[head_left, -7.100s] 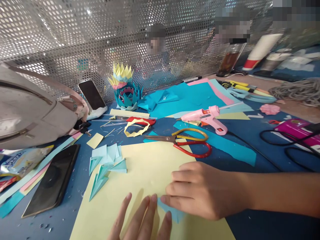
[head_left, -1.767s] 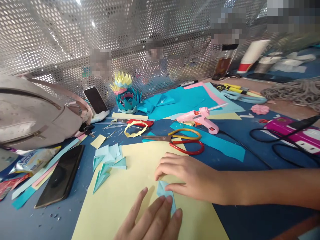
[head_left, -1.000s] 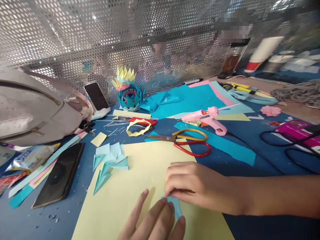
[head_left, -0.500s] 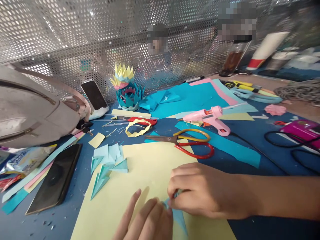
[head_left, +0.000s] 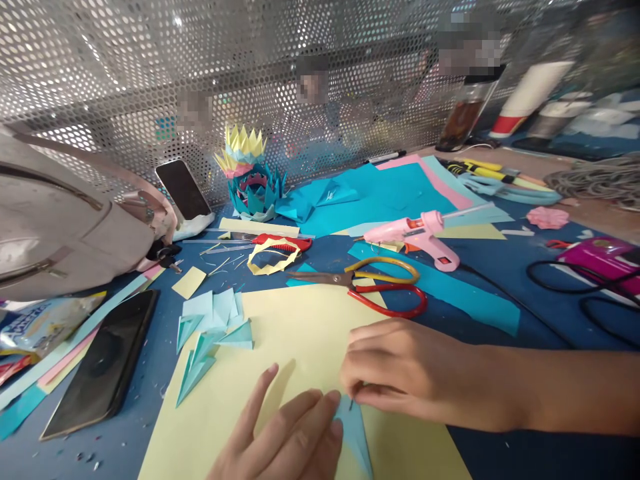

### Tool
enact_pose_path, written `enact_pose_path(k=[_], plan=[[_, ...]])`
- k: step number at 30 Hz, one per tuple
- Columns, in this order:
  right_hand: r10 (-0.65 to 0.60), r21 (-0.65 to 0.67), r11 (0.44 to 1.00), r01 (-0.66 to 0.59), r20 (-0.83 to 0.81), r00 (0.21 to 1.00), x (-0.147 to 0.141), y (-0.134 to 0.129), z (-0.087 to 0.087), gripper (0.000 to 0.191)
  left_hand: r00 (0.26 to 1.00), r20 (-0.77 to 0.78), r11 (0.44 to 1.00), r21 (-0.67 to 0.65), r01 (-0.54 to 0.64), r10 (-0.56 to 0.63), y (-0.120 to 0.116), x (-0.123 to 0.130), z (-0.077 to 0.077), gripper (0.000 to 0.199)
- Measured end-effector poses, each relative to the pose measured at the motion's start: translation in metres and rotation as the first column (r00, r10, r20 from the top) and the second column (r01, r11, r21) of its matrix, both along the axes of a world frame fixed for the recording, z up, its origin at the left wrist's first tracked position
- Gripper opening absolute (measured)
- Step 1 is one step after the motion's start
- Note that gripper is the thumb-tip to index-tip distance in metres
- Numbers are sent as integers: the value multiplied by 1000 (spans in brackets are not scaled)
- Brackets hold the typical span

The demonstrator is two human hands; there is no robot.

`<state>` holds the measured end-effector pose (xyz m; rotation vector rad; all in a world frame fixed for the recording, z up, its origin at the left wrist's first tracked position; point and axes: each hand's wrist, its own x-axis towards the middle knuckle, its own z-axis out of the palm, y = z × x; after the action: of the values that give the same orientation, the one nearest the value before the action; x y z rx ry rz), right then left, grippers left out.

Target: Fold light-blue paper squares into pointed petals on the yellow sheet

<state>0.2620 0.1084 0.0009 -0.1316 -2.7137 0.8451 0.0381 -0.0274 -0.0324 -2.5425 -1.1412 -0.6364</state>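
Note:
A light blue folded paper piece [head_left: 356,437] lies on a pale yellow sheet [head_left: 295,320], partly covered by my fingers. My left hand [head_left: 287,433] holds its left edge between thumb and fingers, with one outer finger stretched away. My right hand [head_left: 393,370] is closed, its fingertips pinching the upper end of the same paper; what lies under those fingertips is hidden. Left of my hands, several folded light blue paper pieces [head_left: 210,330] rest in a loose group. Scissors [head_left: 345,277] with yellow and red handles lie just beyond the sheet.
A pink glue gun [head_left: 413,233] with a black cord lies behind the scissors. At left are a phone [head_left: 103,367], paper strips and a bag [head_left: 65,220]. Folded paper rings [head_left: 255,190] stand near the perforated metal screen [head_left: 260,73]. A yellow paper ring [head_left: 273,257] touches a red-handled cutter.
My right fingertips have shifted slightly on the light blue paper, and my left fingers have straightened along its edge. More of the paper shows between my hands. The view has shifted a little.

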Motion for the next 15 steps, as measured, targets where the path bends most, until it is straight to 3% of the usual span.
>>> enact_pose_path(k=[6,9,12,15], plan=[[123,237,964,-119,-3,992,0,3,2,24,997,54,998,-18,54,-53,7,-3,-3,34],[174,371,912,-174,33,984,-1,4,4,28,990,118,995,79,68,-77,11,-2,-13,40],[201,414,889,-194,29,979,0,6,5,29,989,88,975,197,99,-118,14,-3,-21,42],[210,406,893,-192,-1,978,1,7,3,28,989,-27,969,199,146,-144,14,-9,-21,39]])
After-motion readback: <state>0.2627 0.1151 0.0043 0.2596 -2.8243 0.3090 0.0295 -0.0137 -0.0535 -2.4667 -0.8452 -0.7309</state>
